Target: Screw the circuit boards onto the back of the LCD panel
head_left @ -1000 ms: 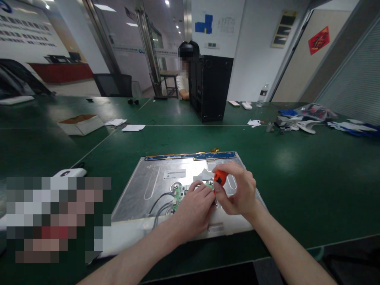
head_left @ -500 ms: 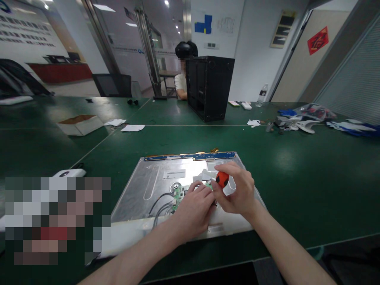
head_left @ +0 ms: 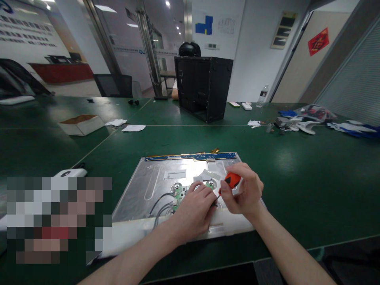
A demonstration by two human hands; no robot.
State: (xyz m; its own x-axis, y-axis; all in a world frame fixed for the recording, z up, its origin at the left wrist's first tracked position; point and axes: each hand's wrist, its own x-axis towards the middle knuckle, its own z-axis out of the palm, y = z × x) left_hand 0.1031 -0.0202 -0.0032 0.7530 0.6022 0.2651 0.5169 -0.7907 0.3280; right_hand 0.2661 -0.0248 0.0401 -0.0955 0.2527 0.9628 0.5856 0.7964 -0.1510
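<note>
A screwdriver (head_left: 233,180) with an orange and black handle is pinched in the fingers of my right hand (head_left: 248,189). Its thin shaft slants down toward the fingertips of my left hand (head_left: 197,208), where the tip is hidden. My left hand lies bent over a green circuit board (head_left: 178,194), fingers curled together; anything beneath them is out of sight. The board sits on the silvery back of a flat display panel (head_left: 139,186). Dark cables (head_left: 162,206) run from the board's left side. A blue circuit strip (head_left: 190,156) lines the panel's far edge.
Across the green table (head_left: 160,140) stands a black computer case (head_left: 204,87), partly hiding a person wearing a black headset (head_left: 189,49). An open cardboard box (head_left: 80,126) and papers (head_left: 133,128) lie left. Loose parts (head_left: 283,123), a plastic bag (head_left: 316,112) and a bottle (head_left: 263,95) are right.
My right hand has shifted slightly right, tilting the screwdriver so its shaft now shows. My left hand stays in place. The black case has turned, and the person is now mostly behind it.
</note>
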